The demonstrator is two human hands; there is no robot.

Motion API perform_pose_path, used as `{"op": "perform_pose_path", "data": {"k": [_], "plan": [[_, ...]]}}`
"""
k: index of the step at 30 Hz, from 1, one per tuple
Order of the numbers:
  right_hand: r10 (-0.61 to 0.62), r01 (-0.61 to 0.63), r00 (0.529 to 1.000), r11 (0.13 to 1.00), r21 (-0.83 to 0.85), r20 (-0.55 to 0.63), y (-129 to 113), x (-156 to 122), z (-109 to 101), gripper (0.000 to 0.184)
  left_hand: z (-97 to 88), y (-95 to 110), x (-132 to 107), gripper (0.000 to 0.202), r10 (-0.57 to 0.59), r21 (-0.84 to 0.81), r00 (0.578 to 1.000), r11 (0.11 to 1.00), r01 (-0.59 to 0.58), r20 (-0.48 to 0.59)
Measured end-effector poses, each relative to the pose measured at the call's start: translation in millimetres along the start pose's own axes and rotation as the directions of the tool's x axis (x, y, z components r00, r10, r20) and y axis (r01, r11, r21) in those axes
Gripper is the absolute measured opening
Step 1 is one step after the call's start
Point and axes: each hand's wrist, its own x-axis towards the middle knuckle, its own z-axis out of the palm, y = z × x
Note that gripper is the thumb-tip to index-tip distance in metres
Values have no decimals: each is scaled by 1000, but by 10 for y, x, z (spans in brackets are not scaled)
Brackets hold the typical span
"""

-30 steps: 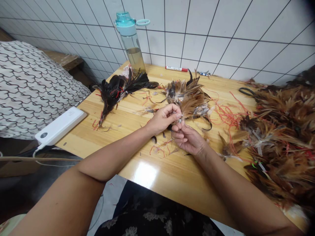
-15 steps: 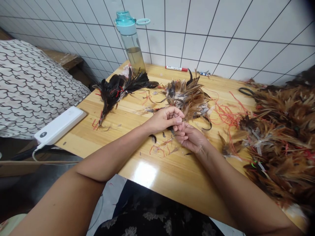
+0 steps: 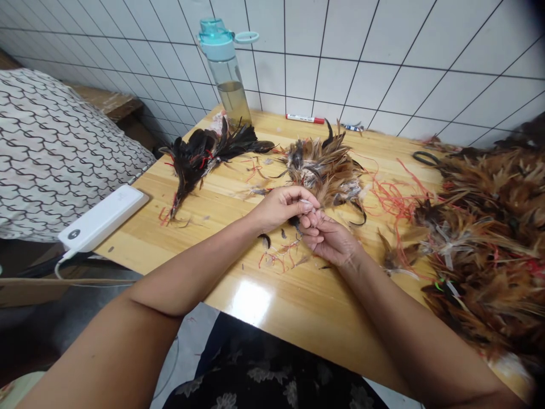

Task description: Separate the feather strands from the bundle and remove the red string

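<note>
My left hand (image 3: 283, 207) and my right hand (image 3: 330, 236) meet over the middle of the wooden table, fingertips touching. Both are closed in a pinch. A small whitish bit shows at my left thumb and forefinger, too small to name. Just behind the hands lies a pile of brown and grey feathers (image 3: 323, 165). Below them, short red string scraps (image 3: 283, 255) and a curled dark feather (image 3: 264, 241) rest on the wood. What my right fingers hold is hidden.
Black feathers tied with red (image 3: 204, 150) lie to the left, near a water bottle (image 3: 232, 85). A white power bank (image 3: 104, 216) sits at the left edge. Tangled red string (image 3: 394, 199) and a large brown feather heap (image 3: 489, 238) are on the right. A red marker (image 3: 304, 119) lies behind.
My left thumb and fingers have shifted slightly, and a whitish bit now shows between them. My right fingers have turned a little. The things on the table stay in place.
</note>
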Motion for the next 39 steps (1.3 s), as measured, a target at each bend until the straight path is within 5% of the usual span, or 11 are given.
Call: {"op": "perform_pose_path", "data": {"k": [9, 20, 25, 30, 39], "plan": [[-48, 48, 997, 999, 1, 56, 17, -30, 33, 21, 30, -42, 12, 35, 5, -129, 999, 992, -9, -33], [-72, 72, 992, 997, 4, 101, 22, -41, -3, 27, 40, 121, -56, 25, 75, 316, 989, 948, -31, -127], [-79, 84, 990, 996, -38, 117, 29, -27, -33, 26, 54, 86, -56, 31, 48, 93, 999, 995, -46, -26], [-102, 113, 986, 990, -80, 129, 43, -14, -48, 23, 73, 19, -42, 27, 112, -53, 992, 992, -115, -58], [-147, 147, 989, 989, -14, -3, 30, 27, -55, 18, 25, 10, -14, 34, 74, -71, 997, 995, -72, 23]]}}
